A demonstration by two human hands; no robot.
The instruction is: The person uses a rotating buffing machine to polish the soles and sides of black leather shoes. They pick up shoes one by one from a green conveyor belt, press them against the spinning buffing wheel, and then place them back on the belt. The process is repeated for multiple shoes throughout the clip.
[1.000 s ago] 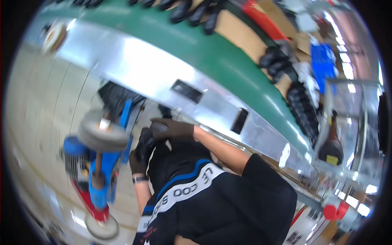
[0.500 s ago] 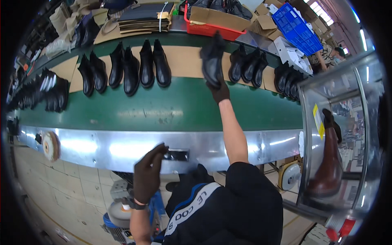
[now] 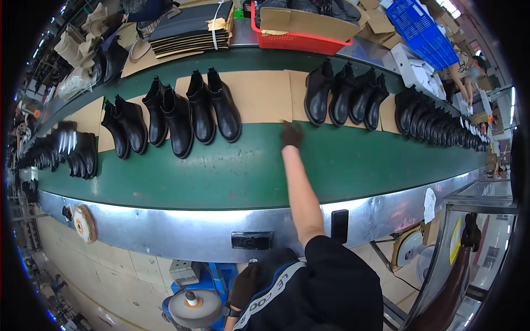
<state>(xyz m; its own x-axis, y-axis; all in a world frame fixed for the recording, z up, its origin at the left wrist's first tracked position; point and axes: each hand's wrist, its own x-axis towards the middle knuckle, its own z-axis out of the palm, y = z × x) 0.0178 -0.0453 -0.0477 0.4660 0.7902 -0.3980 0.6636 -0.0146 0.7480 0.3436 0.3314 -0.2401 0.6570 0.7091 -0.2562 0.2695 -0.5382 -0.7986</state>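
Observation:
My right hand (image 3: 291, 134), in a dark brown glove, reaches over the green belt (image 3: 243, 171). Nothing is in it, and its slightly blurred fingers are apart. Just beyond, to its right, a black ankle boot (image 3: 318, 96) stands upright at the left end of a group of boots (image 3: 361, 99) on brown cardboard (image 3: 259, 96). To the left of that hand stand several more black boots (image 3: 179, 124). My left hand (image 3: 244, 284), gloved alike, is drawn in against my dark clothing beside a grinding wheel (image 3: 194, 309); its fingers are mostly hidden.
A metal ledge (image 3: 182, 231) runs along the near side, with a black rectangular object (image 3: 252, 240) and a phone-like black slab (image 3: 339, 226). Long boot rows (image 3: 436, 118) extend right. A red crate (image 3: 306, 44) and stacked sheets (image 3: 187, 30) sit behind. A clear-sided cabinet (image 3: 469, 265) stands near right.
My right hand has let go of the boot, which now stands on the cardboard, and has drawn back from it. My left hand has lowered toward my body. The view has shifted.

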